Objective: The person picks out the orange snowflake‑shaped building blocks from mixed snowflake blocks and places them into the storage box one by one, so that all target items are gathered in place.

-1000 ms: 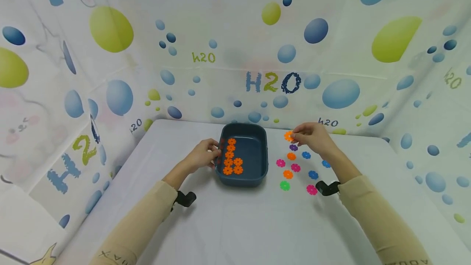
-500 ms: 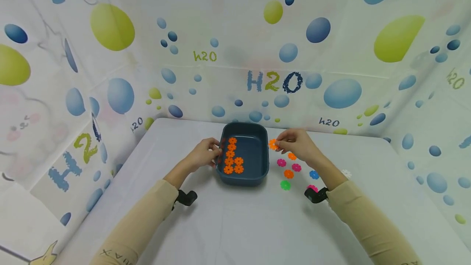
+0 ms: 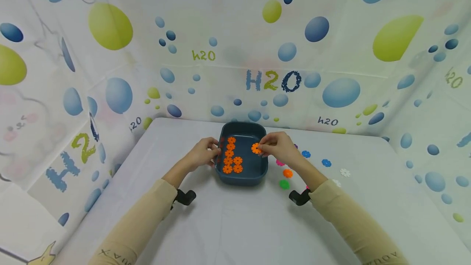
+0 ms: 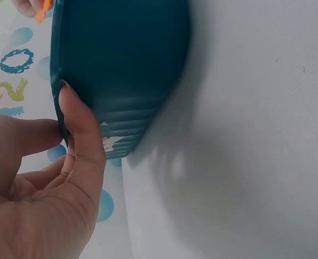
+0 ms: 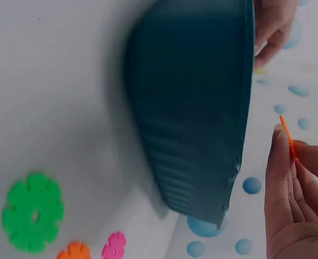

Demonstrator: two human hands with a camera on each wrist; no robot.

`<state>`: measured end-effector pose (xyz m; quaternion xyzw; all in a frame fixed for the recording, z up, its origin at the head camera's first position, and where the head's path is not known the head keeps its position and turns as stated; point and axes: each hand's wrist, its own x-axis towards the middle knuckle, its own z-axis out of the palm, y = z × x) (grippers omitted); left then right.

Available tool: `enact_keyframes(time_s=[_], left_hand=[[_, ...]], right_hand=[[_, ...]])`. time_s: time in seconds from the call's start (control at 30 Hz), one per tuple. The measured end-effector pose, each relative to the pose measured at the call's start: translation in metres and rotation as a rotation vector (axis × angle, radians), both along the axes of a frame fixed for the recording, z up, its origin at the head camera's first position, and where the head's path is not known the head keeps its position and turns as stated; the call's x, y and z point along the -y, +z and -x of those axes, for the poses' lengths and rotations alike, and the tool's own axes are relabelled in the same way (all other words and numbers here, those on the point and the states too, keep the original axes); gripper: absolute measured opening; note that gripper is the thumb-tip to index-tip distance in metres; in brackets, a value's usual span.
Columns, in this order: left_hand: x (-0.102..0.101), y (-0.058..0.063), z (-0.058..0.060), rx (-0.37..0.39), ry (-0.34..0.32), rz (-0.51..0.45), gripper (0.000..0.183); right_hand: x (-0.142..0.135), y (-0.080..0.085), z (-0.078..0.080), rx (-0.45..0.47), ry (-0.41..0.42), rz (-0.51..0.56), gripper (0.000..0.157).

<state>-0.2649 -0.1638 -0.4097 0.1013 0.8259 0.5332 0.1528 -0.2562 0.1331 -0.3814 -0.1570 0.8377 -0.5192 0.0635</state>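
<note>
A dark blue-green plastic basin [image 3: 243,180] stands on the table, with several orange flower-shaped discs [image 3: 229,153] lying along its left side. My left hand [image 3: 201,153] grips the basin's left rim; in the left wrist view, thumb and fingers [image 4: 83,129] pinch the wall from both sides. Over the basin's right part, my right hand [image 3: 279,147] pinches one more orange flower disc [image 3: 255,148] between thumb and fingertips. The right wrist view shows that disc [image 5: 288,136] edge-on, above the level of the rim.
Right of the basin lie loose flower discs: a green one [image 3: 284,184], an orange one [image 3: 288,173], blue ones [image 3: 326,162] and white ones [image 3: 345,172]. My right forearm covers some of them. A patterned curtain [image 3: 220,32] hangs behind the white table [image 3: 235,224].
My right hand has moved left with the orange flower disc, from above the loose discs to over the basin. The left hand has stayed on the rim.
</note>
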Motion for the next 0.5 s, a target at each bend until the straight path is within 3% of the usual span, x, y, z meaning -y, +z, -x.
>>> enact_keyframes(time_s=[0.5], left_hand=[[0.001, 0.001, -0.002, -0.003, 0.001, -0.005, 0.036]], right_hand=[[0.051, -0.021, 0.015, -0.091, -0.025, -0.099, 0.010]])
